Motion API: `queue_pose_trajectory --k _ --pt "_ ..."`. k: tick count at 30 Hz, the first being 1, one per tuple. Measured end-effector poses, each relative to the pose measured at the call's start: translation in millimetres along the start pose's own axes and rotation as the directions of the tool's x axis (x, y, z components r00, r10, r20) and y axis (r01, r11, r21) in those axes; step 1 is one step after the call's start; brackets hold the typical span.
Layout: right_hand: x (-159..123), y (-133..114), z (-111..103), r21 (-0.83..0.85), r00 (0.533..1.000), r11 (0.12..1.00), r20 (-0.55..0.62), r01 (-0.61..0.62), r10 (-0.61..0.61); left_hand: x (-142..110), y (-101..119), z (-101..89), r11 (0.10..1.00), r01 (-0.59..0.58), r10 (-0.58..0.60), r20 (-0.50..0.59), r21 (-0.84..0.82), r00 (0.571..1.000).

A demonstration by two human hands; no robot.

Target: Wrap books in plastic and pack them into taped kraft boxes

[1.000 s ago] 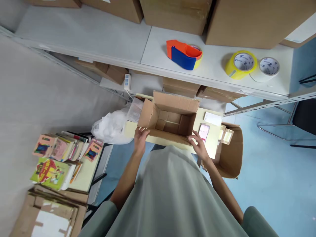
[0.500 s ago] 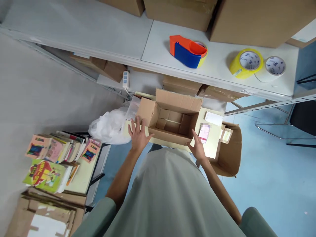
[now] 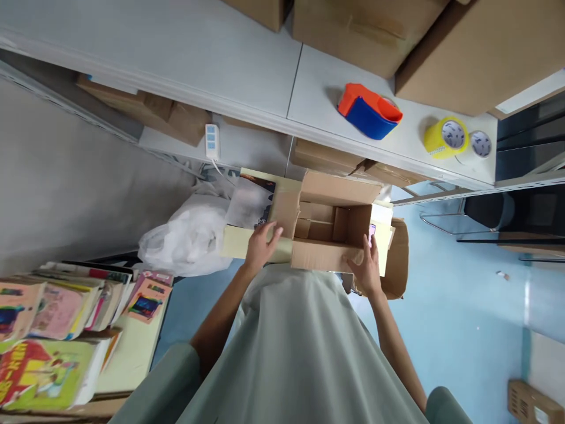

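An open cardboard box sits on the pale yellow table, its flaps folded outward and no contents visible inside. My left hand is beside the box's left flap, fingers apart and holding nothing; the fingertips reach the flap's edge. At the front right corner, my right hand holds the box, thumb across the front flap and fingers along the right side. A phone lies just right of the box, partly covered by my fingers. Left of the box is a clear plastic sheet or bag over a dark printed item.
A grey shelf ahead carries large cartons, a red-and-blue tape dispenser and yellow tape. White plastic bags lie left of the table; books are stacked further left. Another open carton stands at right.
The box has shifted right along the table, uncovering more of the plastic-covered item and hiding part of the phone's surroundings. My right hand has closed in on its corner. The camera view has turned.
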State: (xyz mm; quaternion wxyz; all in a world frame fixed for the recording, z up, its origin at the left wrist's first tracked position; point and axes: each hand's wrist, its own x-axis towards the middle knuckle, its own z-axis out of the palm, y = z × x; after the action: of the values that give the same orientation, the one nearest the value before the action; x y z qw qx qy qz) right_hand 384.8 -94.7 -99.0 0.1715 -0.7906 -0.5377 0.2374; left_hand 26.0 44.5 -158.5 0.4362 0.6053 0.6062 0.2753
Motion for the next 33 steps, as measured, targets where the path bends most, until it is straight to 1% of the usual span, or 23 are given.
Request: queue_pose_trajectory --k 3,5,7,9,12,14,17,20,23,26,28,30,33 --pt "-1 -27 -3 -0.047 0.999 0.999 -0.045 -0.018 0.016 33 -40 -32.8 0.993 0.114 -0.115 -0.118 -0.014 0.986" --pt "-3 -45 -3 -0.062 0.997 0.998 -0.071 -0.031 0.026 60 -71 -53.1 0.978 0.210 -0.206 -0.176 0.001 0.963" --pt "-6 -62 -2 -0.078 0.995 0.996 -0.095 -0.043 0.036 89 -99 -68.6 0.959 0.281 -0.268 -0.210 0.039 0.940" --pt "-12 -76 -1 -0.098 0.992 0.993 -0.112 -0.067 0.056 115 -121 -76.9 0.942 0.329 -0.312 -0.192 0.062 0.930" --pt "-24 -93 2 -0.118 0.987 0.986 -0.119 -0.117 0.103 141 -138 -74.5 0.939 0.341 -0.331 -0.132 0.054 0.934" --pt "-32 -101 5 -0.123 0.983 0.981 -0.127 -0.149 0.134 147 -141 -65.4 0.945 0.323 -0.318 -0.088 0.049 0.944" --pt "-43 -109 8 -0.127 0.977 0.975 -0.138 -0.181 0.163 144 -140 -47.6 0.959 0.281 -0.279 -0.050 0.048 0.959" --pt "-50 -114 9 -0.127 0.974 0.973 -0.151 -0.191 0.171 133 -133 -31.7 0.961 0.264 -0.260 -0.056 0.077 0.964" --pt "-55 -119 10 -0.127 0.968 0.970 -0.174 -0.207 0.183 124 -119 -21.8 0.946 0.284 -0.273 -0.089 0.155 0.958" --pt "-57 -121 9 -0.127 0.966 0.967 -0.170 -0.220 0.197 119 -102 -18.2 0.909 0.312 -0.298 -0.095 0.275 0.950" --pt "-57 -121 8 -0.125 0.964 0.966 -0.165 -0.228 0.206 119 -92 -18.9 0.879 0.328 -0.314 -0.096 0.345 0.944" --pt "-57 -120 8 -0.122 0.963 0.965 -0.167 -0.232 0.210 122 -86 -22.4 0.860 0.344 -0.324 -0.119 0.377 0.939" --pt "-58 -118 9 -0.119 0.962 0.965 -0.167 -0.236 0.214 132 -86 -32.2 0.836 0.401 -0.366 -0.165 0.375 0.916"
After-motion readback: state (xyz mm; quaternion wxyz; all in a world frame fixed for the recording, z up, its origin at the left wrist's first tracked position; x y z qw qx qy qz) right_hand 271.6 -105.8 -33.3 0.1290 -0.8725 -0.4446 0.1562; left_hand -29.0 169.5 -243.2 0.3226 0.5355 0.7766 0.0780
